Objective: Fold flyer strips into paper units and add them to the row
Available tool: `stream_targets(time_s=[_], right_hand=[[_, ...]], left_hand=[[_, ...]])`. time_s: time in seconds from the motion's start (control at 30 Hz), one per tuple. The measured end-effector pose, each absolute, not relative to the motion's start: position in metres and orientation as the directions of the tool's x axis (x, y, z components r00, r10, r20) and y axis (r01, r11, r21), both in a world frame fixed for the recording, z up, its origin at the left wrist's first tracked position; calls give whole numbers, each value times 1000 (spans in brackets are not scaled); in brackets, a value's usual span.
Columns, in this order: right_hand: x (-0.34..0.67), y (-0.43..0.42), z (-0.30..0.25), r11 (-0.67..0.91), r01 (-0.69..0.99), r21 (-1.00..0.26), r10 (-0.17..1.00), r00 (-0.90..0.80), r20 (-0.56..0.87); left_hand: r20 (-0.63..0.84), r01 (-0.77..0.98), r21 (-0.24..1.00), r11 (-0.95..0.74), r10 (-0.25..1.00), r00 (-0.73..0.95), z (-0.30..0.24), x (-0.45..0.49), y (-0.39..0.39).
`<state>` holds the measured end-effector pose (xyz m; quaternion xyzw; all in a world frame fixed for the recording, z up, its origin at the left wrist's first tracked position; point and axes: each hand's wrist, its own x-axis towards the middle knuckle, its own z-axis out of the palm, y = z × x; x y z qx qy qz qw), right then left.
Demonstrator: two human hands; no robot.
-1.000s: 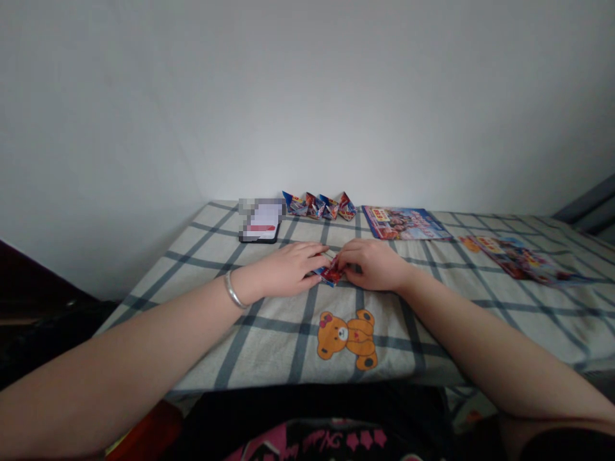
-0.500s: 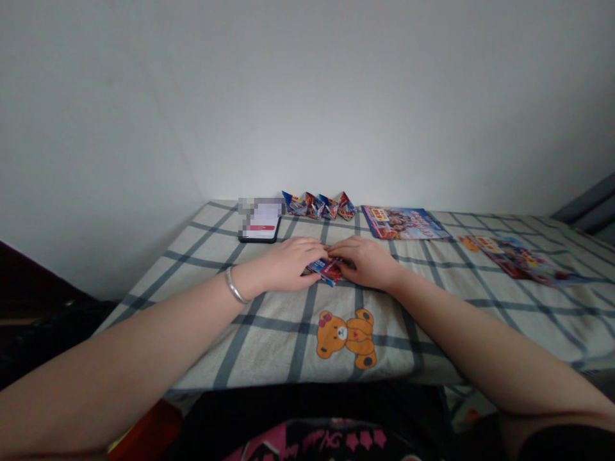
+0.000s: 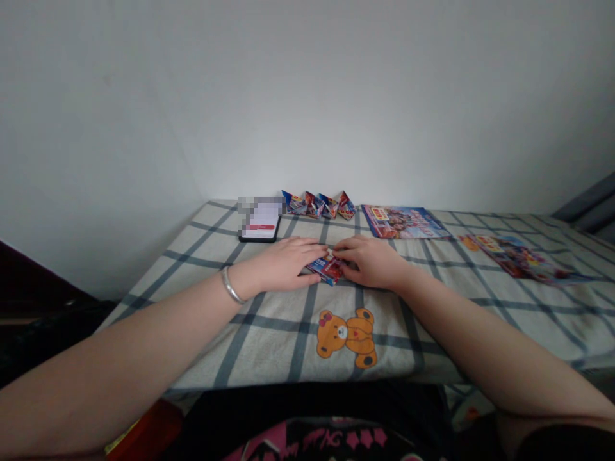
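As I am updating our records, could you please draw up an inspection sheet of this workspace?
Surface: checked cloth with a printed bear.
Job's things: small folded paper near the middle; row of folded paper shapes at the back.
Clutter: phone left of the row; back leaflet and side leaflet to the right.
Hands: left hand and right hand touch the small folded paper from opposite sides; grip unclear.
Cables: nothing seen.
Surroundings: plain wall behind.
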<state>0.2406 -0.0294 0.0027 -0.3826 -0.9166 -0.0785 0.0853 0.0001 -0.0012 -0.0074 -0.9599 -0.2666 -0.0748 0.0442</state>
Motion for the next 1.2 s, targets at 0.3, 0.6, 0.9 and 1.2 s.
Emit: stream_targets(time_s=[0.3,0.6,0.9,1.2], right_hand=[[257,-24,8,722,691,36,678,-717,162],[266,-26,20,702,712,13,709,-700,89],[264,-29,20,689,725,14,718,-685,121],[253,-23,3,731,679,-60,664,-690,288]], left_hand=[[185,502,-87,-860,481,857,-11,-1,-2],[183,483,-77,-872,464,867,-13,-2,-1],[201,474,-86,-876,450,870,-19,-4,3],[338,593,-116,-797,530,778,-25,13,-12]])
